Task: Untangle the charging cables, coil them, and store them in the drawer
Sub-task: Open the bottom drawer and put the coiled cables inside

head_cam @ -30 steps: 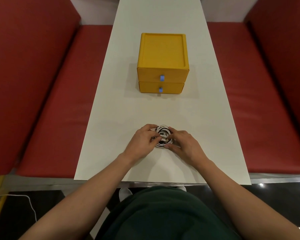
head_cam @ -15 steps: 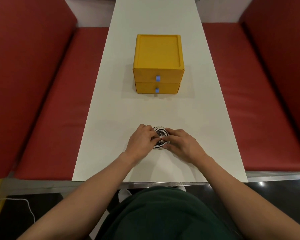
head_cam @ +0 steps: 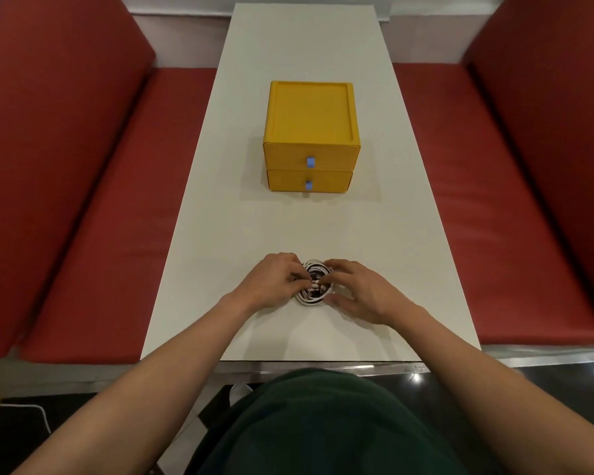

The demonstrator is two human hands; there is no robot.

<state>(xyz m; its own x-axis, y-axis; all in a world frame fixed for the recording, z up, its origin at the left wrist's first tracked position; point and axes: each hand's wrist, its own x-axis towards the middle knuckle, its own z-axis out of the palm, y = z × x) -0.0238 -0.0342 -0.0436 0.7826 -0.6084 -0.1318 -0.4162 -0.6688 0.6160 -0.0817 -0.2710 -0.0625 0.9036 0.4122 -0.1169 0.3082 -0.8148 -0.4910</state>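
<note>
We look down a long white rectangular table (head_cam: 288,228) that runs away from us between two red padded benches, one on the left (head_cam: 100,200) and one on the right (head_cam: 494,200).

Near the table's close end lies a small tangled bundle of white and black charging cables (head_cam: 314,286), resting on the tabletop. A person's two bare forearms reach in from the bottom of the view and meet at it.

The left hand (head_cam: 271,282) sits on the bundle's left side, fingers curled inward, the fingertips pinching at strands in the middle of the bundle. The right hand (head_cam: 360,293) is on the bundle's right side, its fingers bent over the top of the cables and its thumb against the near edge, so it grips the bundle too. We cannot tell which single strand either hand has hold of.

Farther along the table, well apart from the hands, stands a square yellow plastic drawer box (head_cam: 311,132). It has two drawers stacked one above the other, the upper drawer (head_cam: 333,159) and the lower drawer (head_cam: 330,181), both pushed in, and each has a small blue pull tab at its centre.

At the bottom of the view we see the person's dark green garment (head_cam: 323,423). A thin white cord (head_cam: 31,407) lies on the dark floor at lower left.
</note>
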